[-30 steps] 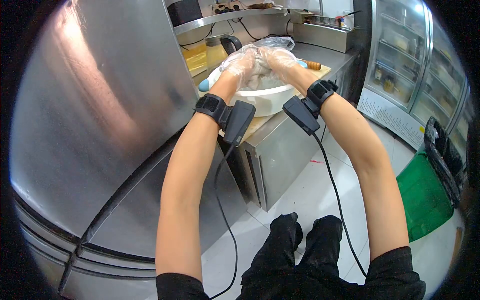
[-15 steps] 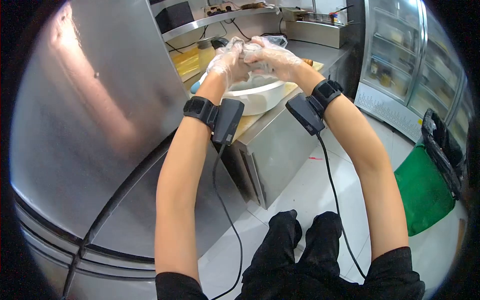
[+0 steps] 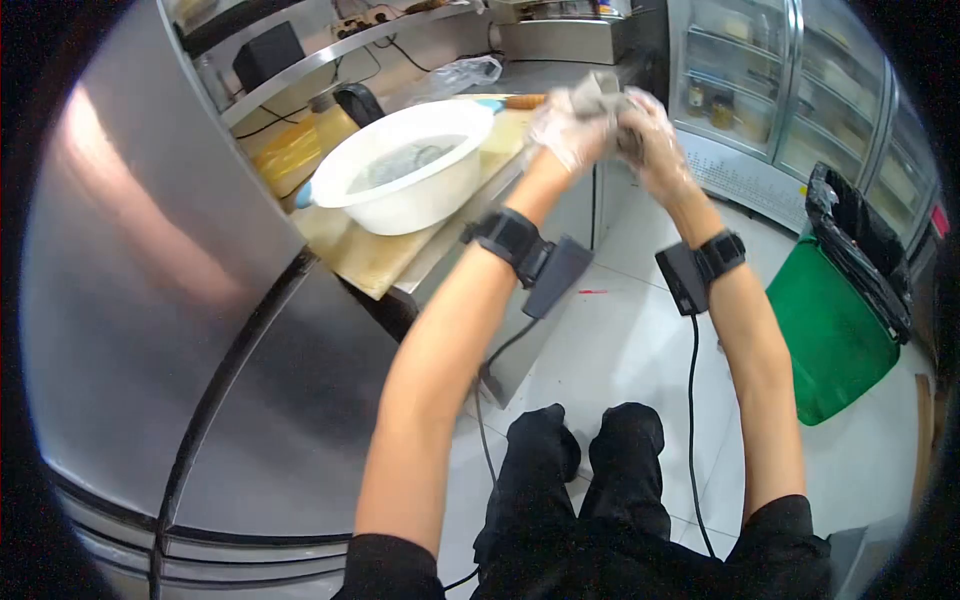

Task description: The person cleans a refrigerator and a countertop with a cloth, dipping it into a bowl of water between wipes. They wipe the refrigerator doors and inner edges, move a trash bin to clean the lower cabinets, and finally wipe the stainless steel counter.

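A crumpled grey cloth [image 3: 600,98] is bunched between my two hands, held up to the right of the counter edge. My left hand [image 3: 565,133], in a clear plastic glove, is closed round its left side. On the other side my right hand [image 3: 650,135], gloved the same way, grips the cloth with curled fingers. Motion blurs some of the fingers. To the left of my hands, a white basin [image 3: 415,195] with light-blue handles stands on a yellowish board [image 3: 375,262]. Cloudy water [image 3: 405,165] lies in the basin.
A steel fridge [image 3: 230,400] rises close on my left. A green bin [image 3: 835,335] with a black liner stands on the right, and a glass-door cabinet [image 3: 740,90] is behind. A clear plastic bag [image 3: 465,75] and a jar [image 3: 335,125] sit behind the basin.
Both hands have moved right with the cloth, from over the basin to beyond the counter edge. The basin now shows fully, and the view has shifted.
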